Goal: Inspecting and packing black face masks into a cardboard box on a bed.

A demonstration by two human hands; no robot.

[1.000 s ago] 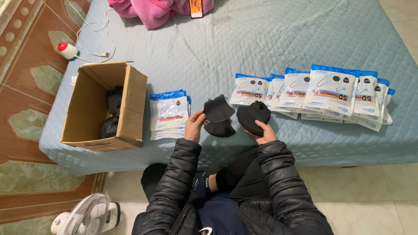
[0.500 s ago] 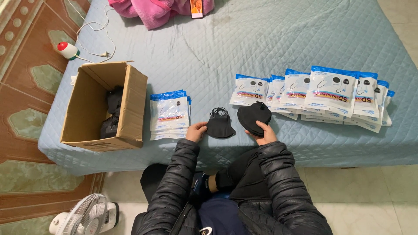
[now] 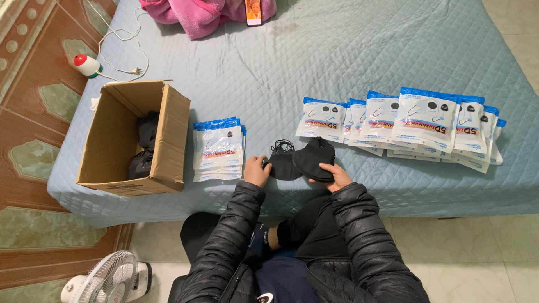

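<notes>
Left hand: the left hand [image 3: 257, 171] grips the left edge of a black face mask [image 3: 282, 164] at the near edge of the bed, fingers closed on it.
Right hand: the right hand [image 3: 332, 175] clasps a second black mask [image 3: 315, 158] from below, fingers curled round its near side.
Change: a moment ago the two masks lay apart, one per hand; now they overlap between the hands, the right one partly over the left, so the pair is being stacked together.
Masks' place: on the blue quilted bed cover [image 3: 359, 67], near edge, between the two lots of pouches.
Left of the hands: a small stack of white-and-blue pouches [image 3: 218, 148], and beyond it an open cardboard box [image 3: 112, 137] with dark masks inside.
Right of the hands: a long overlapping row of the same pouches [image 3: 404, 126].
Far side: a pink blanket [image 3: 208, 12] and a phone [image 3: 254, 11].
Floor: a white fan [image 3: 106, 278], near left.
</notes>
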